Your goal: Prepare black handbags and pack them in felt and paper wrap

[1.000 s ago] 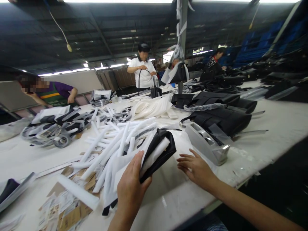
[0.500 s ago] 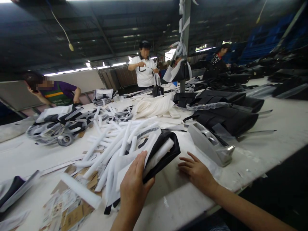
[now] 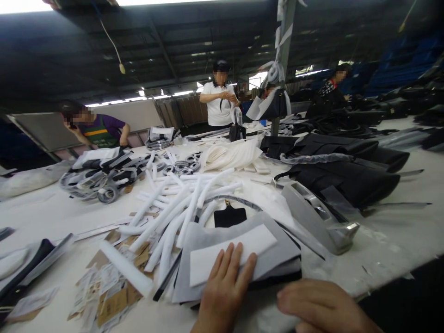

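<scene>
The fingers (image 3: pixel 236 260) of the left hand (image 3: pixel 219 298) are a little bit spread and lie flat on a long white pad (image 3: pixel 258 240). The pad sits on a thin grey-white sheet (image 3: pixel 286 247), and under that is a black bag (image 3: pixel 275 279), mostly hidden, with its dark edge peeking out to the right of those fingers. The right hand (image 3: pixel 326 305) is close to the bag's near right corner. Its fingers are bent and side by side, but they are blurry, so I cannot tell if they pinch anything.

Just past the left fingertips, behind the sheet, is a black tag (image 3: pixel 231 216) with a gold bit on top. Lots of white foam tubes (image 3: pixel 190 212) are heaped to the left of the fingers and farther back. Nearer on that side are brown paper cards (image 3: pixel 114 305). Beyond the right fingers is a grey tape dispenser (image 3: pixel 301 217), and behind it more black bags (image 3: pixel 343 180) are piled on the white table (image 3: pixel 385 252).
</scene>
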The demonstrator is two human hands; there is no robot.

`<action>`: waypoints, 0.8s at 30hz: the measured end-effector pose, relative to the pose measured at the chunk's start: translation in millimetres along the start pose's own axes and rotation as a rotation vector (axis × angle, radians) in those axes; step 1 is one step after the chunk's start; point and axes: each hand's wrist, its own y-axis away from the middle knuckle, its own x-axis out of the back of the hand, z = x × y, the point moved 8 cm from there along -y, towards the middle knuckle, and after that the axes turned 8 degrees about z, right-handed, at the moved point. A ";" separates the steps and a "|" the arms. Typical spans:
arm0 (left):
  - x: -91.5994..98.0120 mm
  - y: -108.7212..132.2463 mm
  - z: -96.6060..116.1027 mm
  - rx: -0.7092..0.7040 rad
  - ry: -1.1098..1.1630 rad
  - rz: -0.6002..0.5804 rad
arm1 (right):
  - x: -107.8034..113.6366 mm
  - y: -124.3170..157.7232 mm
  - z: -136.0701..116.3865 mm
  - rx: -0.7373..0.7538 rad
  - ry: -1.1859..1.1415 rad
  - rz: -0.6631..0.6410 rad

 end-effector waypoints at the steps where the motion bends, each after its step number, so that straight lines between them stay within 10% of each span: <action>1: -0.7 1.3 6.4 -0.036 -0.015 0.004 | 11.9 -6.3 4.7 -0.009 0.034 0.077; 5: 1.2 2.7 19.0 -0.103 -0.038 0.030 | 17.2 -37.2 57.7 -0.246 0.083 0.127; 15: 5.1 5.9 26.5 -0.193 -0.067 0.091 | -86.5 -106.2 187.7 -0.548 0.132 -0.291; 24: -1.3 10.7 23.1 -0.104 -0.013 0.022 | -92.4 -119.0 169.6 -0.444 0.077 -0.374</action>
